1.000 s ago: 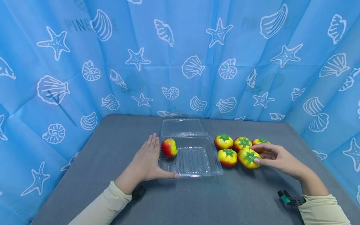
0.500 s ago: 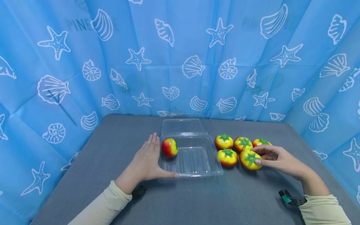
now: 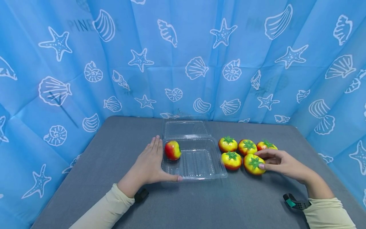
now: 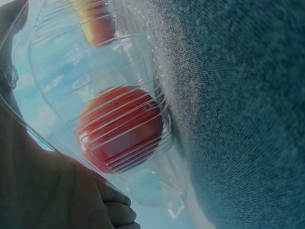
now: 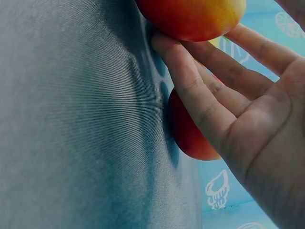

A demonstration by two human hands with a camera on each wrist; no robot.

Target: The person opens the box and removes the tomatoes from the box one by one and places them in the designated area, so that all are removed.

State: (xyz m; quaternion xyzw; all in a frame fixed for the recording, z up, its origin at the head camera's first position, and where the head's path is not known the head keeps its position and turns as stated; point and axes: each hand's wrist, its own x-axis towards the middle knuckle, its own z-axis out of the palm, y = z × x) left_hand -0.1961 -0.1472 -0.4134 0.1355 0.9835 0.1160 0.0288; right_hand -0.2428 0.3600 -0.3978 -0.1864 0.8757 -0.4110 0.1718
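Observation:
A clear plastic clamshell box (image 3: 200,174) stands on the grey table with its lid raised at the back. One red-and-yellow toy fruit (image 3: 172,150) lies on its side in the box's left end. My left hand (image 3: 150,165) lies along the box's left wall, fingers straight and thumb along the front edge. At right, my right hand (image 3: 286,163) holds a yellow-red toy persimmon (image 3: 251,168) with a green leafy top, thumb on its near side. In the right wrist view, the fingers (image 5: 190,78) reach under and behind this persimmon (image 5: 200,19).
Left of and behind the held one sit several more persimmons, among them a front one (image 3: 231,163), a back left one (image 3: 227,145) and a back right one (image 3: 266,145). A blue shell-patterned curtain (image 3: 183,63) surrounds the grey table (image 3: 206,206).
The held persimmon has shifted slightly right and toward me, and its top sits a bit lower, with the right hand moving along. My left hand and the box have stayed put.

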